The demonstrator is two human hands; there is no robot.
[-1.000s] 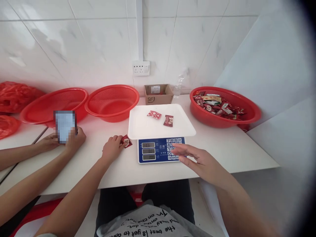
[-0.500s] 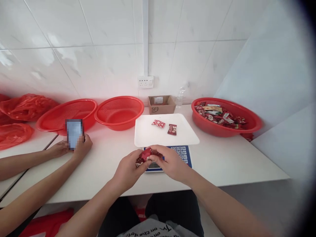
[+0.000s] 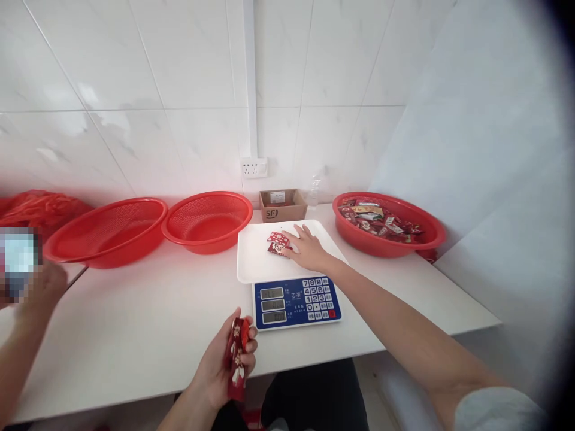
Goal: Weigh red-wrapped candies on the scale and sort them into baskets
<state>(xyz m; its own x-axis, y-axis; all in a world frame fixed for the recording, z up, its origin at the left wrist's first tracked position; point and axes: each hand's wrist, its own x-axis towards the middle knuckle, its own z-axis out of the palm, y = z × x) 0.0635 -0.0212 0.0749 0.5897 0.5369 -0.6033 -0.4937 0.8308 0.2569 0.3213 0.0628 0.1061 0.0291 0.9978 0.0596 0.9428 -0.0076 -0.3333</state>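
Near the table's front edge, my left hand (image 3: pixel 220 365) is closed around red wrapped candies (image 3: pixel 237 353), with dark red and brighter red wrappers showing between palm and fingers. My right hand (image 3: pixel 308 246) reaches over the white tray (image 3: pixel 254 263) of a digital scale (image 3: pixel 294 305), fingers spread. Its thumb and fingertips are at a dark red wrapped candy (image 3: pixel 277 248) and a red one with white dots (image 3: pixel 278 237), which lie together on the tray. The scale's blue panel with keypad and displays faces me.
A red basin (image 3: pixel 350 230) of assorted wrapped candies stands right. Two red mesh baskets (image 3: pixel 245 230) (image 3: pixel 155 206) stand left. Behind the tray are a cardboard box (image 3: pixel 283 211) and a clear bottle (image 3: pixel 314 190). At far left, another person's hands (image 3: pixel 49 281) hold a phone (image 3: pixel 18 257).
My hands have parted: the left drew back toward me with the candies, the right moved forward onto the tray. The two tray candies now lie closer together. The other person's phone appears farther left.
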